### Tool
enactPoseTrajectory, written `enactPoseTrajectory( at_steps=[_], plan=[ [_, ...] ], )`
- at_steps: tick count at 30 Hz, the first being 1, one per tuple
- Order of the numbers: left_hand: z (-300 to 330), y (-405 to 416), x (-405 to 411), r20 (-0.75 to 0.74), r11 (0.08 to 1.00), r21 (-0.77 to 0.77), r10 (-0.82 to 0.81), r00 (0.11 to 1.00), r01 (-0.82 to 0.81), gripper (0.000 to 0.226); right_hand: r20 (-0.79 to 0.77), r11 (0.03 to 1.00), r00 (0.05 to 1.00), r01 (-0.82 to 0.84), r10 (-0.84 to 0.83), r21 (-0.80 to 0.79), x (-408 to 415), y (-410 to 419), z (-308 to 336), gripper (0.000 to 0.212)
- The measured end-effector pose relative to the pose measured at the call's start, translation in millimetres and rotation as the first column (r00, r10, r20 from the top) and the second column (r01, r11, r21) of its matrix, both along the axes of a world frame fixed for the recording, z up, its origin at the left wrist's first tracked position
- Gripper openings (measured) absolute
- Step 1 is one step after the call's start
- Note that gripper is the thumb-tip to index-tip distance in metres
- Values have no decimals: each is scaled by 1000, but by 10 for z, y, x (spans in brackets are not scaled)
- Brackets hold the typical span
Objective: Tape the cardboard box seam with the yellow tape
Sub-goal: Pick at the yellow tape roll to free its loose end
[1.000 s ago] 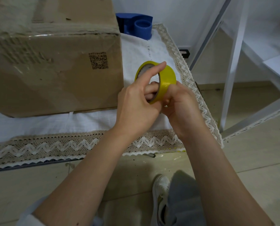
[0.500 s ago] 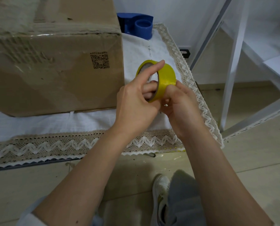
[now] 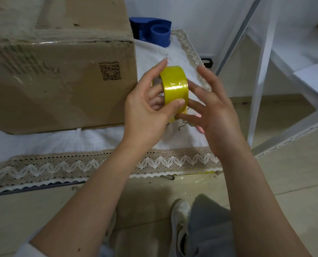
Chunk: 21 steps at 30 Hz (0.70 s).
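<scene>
Now right hand open — tape turned

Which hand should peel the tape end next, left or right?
Right. The left hand already grips the yellow tape roll, thumb on its face. The right hand is open, fingers beside the roll, so probably free to pick the end.

Cardboard box cut off by top and left picture edges; top seam unreadable. Yellow tape core and lower rim hidden behind left hand; loose end can't be made out. Blue dispenser at the cloth's far edge partly behind box corner.
</scene>
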<state>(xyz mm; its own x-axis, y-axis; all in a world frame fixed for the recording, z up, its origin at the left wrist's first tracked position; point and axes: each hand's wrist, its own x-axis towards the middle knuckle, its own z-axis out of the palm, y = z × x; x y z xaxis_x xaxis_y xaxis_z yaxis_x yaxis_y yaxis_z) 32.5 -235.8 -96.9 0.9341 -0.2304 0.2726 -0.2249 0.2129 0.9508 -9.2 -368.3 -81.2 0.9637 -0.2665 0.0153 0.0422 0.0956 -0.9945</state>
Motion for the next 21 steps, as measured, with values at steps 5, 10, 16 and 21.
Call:
enactPoseTrajectory(
  at_steps=[5, 10, 16, 21],
  plan=[
    [-17, -1, 13, 10, 1000, 21, -16, 1000, 16, 73, 247, 898, 962, 207, -115, -388, -27, 42, -71, 25],
    [-35, -5, 7, 38, 996, 83, -17, 999, 14, 70, 296, 821, 935, 322, -196, -472, 2, 19, -117, 17],
    [-62, -4, -8, 116, 981, 188, 31, 993, -53, 70, 375, 680, 903, 410, -210, -607, 26, -26, -137, 6],
    [-92, -28, -9, 122, 974, 211, 55, 991, -80, 71, 477, 411, 865, 497, -159, -764, 46, -6, -186, 10]
  ],
)
